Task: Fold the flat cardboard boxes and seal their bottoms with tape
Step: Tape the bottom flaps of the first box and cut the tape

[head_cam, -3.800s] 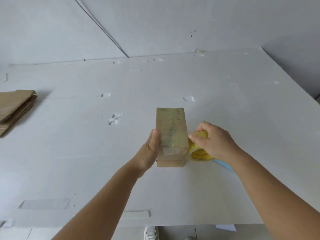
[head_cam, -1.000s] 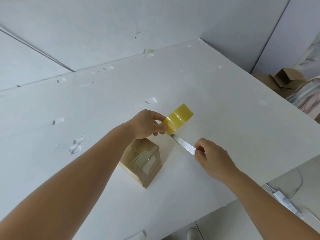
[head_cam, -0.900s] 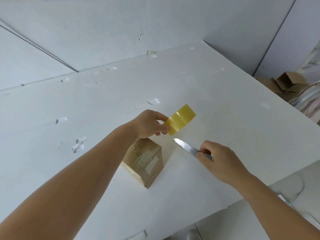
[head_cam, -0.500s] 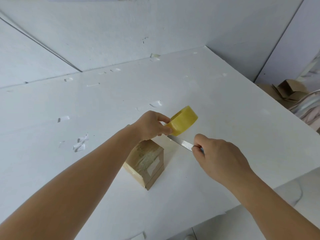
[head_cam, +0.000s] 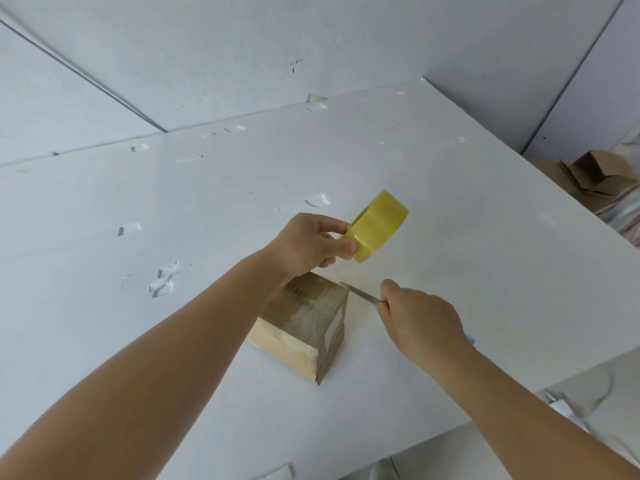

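Note:
A small folded cardboard box [head_cam: 304,327] stands on the white table [head_cam: 450,237], with clear tape across its top face and down one side. My left hand [head_cam: 308,245] holds a yellow tape roll [head_cam: 379,225] up above the box's far end. My right hand [head_cam: 419,327] grips a knife with a blue handle; its metal blade [head_cam: 358,293] points left at the box's far right corner, just under the roll. Any strip of tape between roll and box is too clear to make out.
Scraps of old tape [head_cam: 162,282] are stuck on the table to the left and at the back. Folded cardboard boxes [head_cam: 595,174] lie beyond the table's right edge. The front edge of the table runs close below my right forearm.
The tape roll went from my right hand to my left, and my right hand took up the knife. In the last second the blade drew in toward the box corner, and the roll rose slightly.

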### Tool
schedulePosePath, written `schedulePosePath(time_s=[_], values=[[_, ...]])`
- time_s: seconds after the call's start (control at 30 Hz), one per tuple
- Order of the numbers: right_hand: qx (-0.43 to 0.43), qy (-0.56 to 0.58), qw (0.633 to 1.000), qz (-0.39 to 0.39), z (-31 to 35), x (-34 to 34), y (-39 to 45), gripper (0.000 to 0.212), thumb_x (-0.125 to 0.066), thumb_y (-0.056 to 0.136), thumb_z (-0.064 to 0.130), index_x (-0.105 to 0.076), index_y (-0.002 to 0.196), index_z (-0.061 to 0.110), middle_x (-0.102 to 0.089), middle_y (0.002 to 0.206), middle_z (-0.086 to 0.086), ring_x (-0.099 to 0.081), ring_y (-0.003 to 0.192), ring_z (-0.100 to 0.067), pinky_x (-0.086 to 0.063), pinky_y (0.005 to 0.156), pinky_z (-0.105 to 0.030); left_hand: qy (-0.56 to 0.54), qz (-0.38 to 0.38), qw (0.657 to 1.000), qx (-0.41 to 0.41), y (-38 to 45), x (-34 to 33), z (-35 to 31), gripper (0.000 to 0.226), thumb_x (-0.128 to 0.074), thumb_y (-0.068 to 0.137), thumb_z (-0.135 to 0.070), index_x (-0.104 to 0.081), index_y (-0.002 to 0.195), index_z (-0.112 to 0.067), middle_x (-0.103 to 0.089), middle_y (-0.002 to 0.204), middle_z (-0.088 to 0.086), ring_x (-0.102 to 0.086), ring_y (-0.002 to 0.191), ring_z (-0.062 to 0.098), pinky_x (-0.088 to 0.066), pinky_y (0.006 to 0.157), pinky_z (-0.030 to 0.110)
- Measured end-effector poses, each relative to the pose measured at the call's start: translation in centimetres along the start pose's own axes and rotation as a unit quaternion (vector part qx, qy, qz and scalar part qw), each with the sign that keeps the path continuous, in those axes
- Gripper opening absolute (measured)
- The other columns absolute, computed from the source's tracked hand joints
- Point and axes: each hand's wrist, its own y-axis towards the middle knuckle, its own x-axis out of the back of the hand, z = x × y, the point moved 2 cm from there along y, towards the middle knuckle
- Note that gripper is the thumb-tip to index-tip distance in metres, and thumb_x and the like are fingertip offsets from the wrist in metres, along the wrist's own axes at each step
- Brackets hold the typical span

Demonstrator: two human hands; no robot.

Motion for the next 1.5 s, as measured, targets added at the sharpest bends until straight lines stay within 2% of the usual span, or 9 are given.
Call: schedulePosePath(time_s=[0.23,0.33,0.43,0.5,0.77,1.07,1.27,1.4,1.5], values=[[-0.064,0.102,0.993,0.007,-1.2,-3.4,1.3,0.026,-0.042,0.096,0.037,-0.048,0.112,0.017,-0.058,0.113,-0.003,-0.050,0.099,-0.025,-0.044,0.077,-0.034,0.009,-0.007,1.000,0.016,0.2,-0.1,0.2,0.029,-0.076,0.081,-0.018,-0.071,0.109,-0.016,-0.070,0.075,0.002,-0.052,0.058,0.008,-0.047,0.069,0.025],[-0.065,0.243,0.967,-0.032,-1.0,-2.9,1.1,0.036,-0.046,0.095,0.040,-0.053,0.121,0.016,-0.058,0.120,0.003,-0.049,0.112,-0.019,-0.042,0.089,-0.029,0.010,-0.010,1.000,0.015,0.3,-0.3,0.2,0.028,-0.076,0.081,-0.018,-0.071,0.108,-0.017,-0.070,0.074,0.001,-0.053,0.057,0.007,-0.048,0.068,0.023],[-0.092,0.490,0.867,-0.014,0.9,-1.1,0.5,0.025,-0.054,0.092,0.040,-0.059,0.107,0.021,-0.063,0.104,0.012,-0.056,0.096,0.002,-0.040,0.073,-0.014,0.005,-0.013,1.000,0.011,0.4,-0.4,0.1,0.028,-0.076,0.081,-0.016,-0.071,0.108,-0.016,-0.070,0.073,0.000,-0.053,0.055,0.004,-0.047,0.065,0.021],[-0.115,0.612,0.782,0.030,2.5,-0.4,0.3,0.020,-0.059,0.089,0.040,-0.062,0.098,0.023,-0.066,0.096,0.012,-0.058,0.090,0.004,-0.040,0.070,-0.014,0.007,-0.014,1.000,0.011,0.4,-0.5,0.0,0.027,-0.076,0.081,-0.017,-0.071,0.107,-0.017,-0.071,0.072,-0.001,-0.053,0.055,0.004,-0.047,0.064,0.020],[-0.193,0.780,0.595,0.028,5.6,-0.4,0.9,0.018,-0.065,0.088,0.023,-0.062,0.079,0.008,-0.066,0.067,-0.003,-0.060,0.062,-0.012,-0.050,0.063,-0.022,0.002,-0.029,1.000,0.010,0.2,-0.7,0.0,0.022,-0.075,0.082,-0.017,-0.071,0.104,-0.019,-0.071,0.072,-0.002,-0.053,0.057,0.005,-0.045,0.059,0.015],[-0.229,0.786,0.574,-0.016,6.4,-0.4,1.2,0.015,-0.064,0.087,0.015,-0.057,0.078,0.005,-0.058,0.058,-0.003,-0.055,0.044,-0.007,-0.045,0.044,-0.017,-0.017,-0.113,0.993,-0.007,-0.1,-1.3,0.8,0.019,-0.076,0.081,-0.019,-0.070,0.099,-0.021,-0.069,0.067,-0.005,-0.054,0.054,0.001,-0.044,0.057,0.009],[-0.222,0.796,0.562,-0.038,6.7,-0.3,1.2,0.019,-0.064,0.088,0.012,-0.053,0.073,0.007,-0.055,0.054,-0.002,-0.052,0.043,-0.008,-0.043,0.042,-0.019,-0.027,-0.152,0.988,-0.013,-0.4,-1.4,0.6,0.013,-0.075,0.081,-0.022,-0.073,0.093,-0.022,-0.068,0.066,-0.007,-0.052,0.052,0.001,-0.046,0.058,0.011],[-0.217,0.791,0.571,-0.029,7.2,-0.8,0.5,0.023,-0.061,0.088,0.011,-0.047,0.069,0.010,-0.051,0.047,0.004,-0.048,0.041,-0.007,-0.040,0.040,-0.018,-0.126,-0.215,0.969,-0.009,0.0,-0.5,0.4,0.016,-0.071,0.084,-0.020,-0.072,0.100,-0.020,-0.070,0.073,-0.004,-0.053,0.055,0.003,-0.043,0.060,0.017],[-0.217,0.797,0.563,-0.034,7.2,-0.9,0.4,0.023,-0.063,0.087,0.011,-0.048,0.068,0.011,-0.051,0.050,0.002,-0.048,0.045,-0.012,-0.040,0.041,-0.020,-0.130,-0.199,0.971,-0.022,-0.1,-0.3,0.5,0.016,-0.071,0.084,-0.018,-0.072,0.100,-0.020,-0.070,0.072,-0.002,-0.054,0.057,0.006,-0.044,0.064,0.019]])
